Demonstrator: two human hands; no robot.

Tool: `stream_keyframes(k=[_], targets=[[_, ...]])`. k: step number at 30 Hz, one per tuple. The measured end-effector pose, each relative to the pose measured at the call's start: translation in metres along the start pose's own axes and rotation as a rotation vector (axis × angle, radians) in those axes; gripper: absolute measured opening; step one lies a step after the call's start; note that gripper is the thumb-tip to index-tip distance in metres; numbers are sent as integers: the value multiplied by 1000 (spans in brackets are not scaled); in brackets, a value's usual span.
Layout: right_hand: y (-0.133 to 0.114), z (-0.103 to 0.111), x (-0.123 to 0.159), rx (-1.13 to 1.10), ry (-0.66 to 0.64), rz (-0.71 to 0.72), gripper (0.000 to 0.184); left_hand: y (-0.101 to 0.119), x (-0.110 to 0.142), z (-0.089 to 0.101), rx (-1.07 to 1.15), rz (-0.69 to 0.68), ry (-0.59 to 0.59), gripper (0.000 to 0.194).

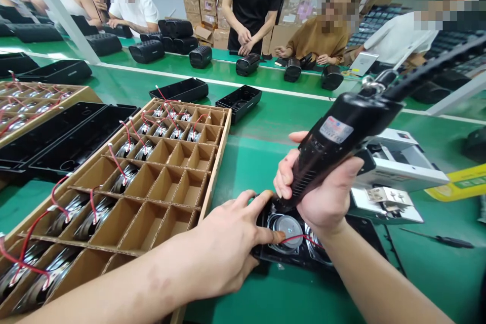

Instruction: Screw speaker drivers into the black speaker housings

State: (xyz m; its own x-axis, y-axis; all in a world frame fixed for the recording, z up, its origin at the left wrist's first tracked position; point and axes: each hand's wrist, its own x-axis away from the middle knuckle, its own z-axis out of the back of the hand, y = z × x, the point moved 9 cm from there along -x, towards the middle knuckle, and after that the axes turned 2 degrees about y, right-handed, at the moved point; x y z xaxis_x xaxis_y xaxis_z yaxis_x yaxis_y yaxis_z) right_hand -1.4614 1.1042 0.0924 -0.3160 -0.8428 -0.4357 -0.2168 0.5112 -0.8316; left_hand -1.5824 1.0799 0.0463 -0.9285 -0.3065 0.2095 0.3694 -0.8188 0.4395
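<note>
Screwdriver [334,152] gripped in my right hand [322,197], tip down on the speaker [286,228] in its black case [364,235].
My left hand [228,243] lies open, fingers pinning the speaker's rim; I judge the cone fragile, so I hold only the stiff edge.

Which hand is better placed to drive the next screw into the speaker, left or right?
Right. The right hand already grips the electric screwdriver, whose tip points down at the black housing. The left hand lies flat, pressing the speaker and its red wire down.

Cardboard tray [212,172] blocks the left; green belt [261,136] ahead lies open.
</note>
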Motion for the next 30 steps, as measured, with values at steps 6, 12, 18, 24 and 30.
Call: stream_keyframes(k=[6, 12, 18, 24, 30], targets=[[-27, 13, -6, -21, 130, 51, 66, -1, 3, 0, 64, 8, -39, 71], [-66, 29, -10, 21, 213, 149, 61, -14, 5, 21, 239, 42, 11, 53], [-80, 27, -15, 6, 147, -30, 43, -14, -11, 29, 220, 76, 196, 33], [-98, 17, -21, 29, 216, 48, 57, -14, -21, 17, 305, 107, 229, 39], [-64, -3, -18, 87, 63, 28, 68, -38, -33, 7, 486, 148, 178, 34]])
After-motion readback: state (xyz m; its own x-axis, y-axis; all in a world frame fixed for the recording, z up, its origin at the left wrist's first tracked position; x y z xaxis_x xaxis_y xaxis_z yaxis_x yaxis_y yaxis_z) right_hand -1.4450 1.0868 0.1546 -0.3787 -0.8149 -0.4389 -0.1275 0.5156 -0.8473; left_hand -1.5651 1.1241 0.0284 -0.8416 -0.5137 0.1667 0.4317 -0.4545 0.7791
